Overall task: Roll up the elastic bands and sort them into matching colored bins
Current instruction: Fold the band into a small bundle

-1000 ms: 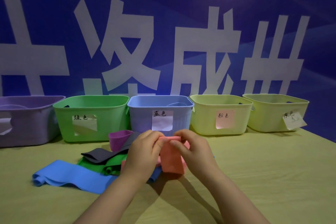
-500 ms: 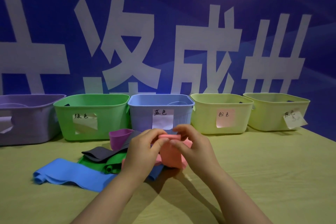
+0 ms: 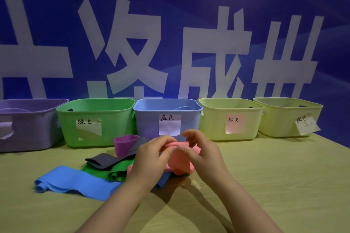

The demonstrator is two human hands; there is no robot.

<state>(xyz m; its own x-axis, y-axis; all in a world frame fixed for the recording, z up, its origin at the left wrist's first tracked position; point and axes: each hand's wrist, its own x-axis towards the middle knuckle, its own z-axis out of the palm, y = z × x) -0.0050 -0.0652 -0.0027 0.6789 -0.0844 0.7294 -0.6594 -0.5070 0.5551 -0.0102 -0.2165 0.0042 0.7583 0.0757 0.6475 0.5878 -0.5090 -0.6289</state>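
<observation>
My left hand point(image 3: 151, 159) and my right hand point(image 3: 203, 154) both pinch the top of a pink elastic band point(image 3: 180, 162), whose upper edge is curled into a small roll between my fingertips. The rest of the pink band hangs down to the table. To the left lie a blue band point(image 3: 75, 181), a green band point(image 3: 111, 170), a dark grey band point(image 3: 103, 161) and a purple band point(image 3: 124, 143). Behind stands a row of bins: purple point(image 3: 28, 130), green point(image 3: 113, 119), blue point(image 3: 149, 119), a yellow one with a pink label point(image 3: 214, 119), and another yellow one point(image 3: 280, 117).
The yellow-green table point(image 3: 274, 185) stretches to the right, its right edge running diagonally at the far right. A blue wall with large white characters point(image 3: 170, 43) rises directly behind the bins.
The hanging part of the pink band has become shorter as my fingers turned its top edge into a roll. Both hands stayed in the same place.
</observation>
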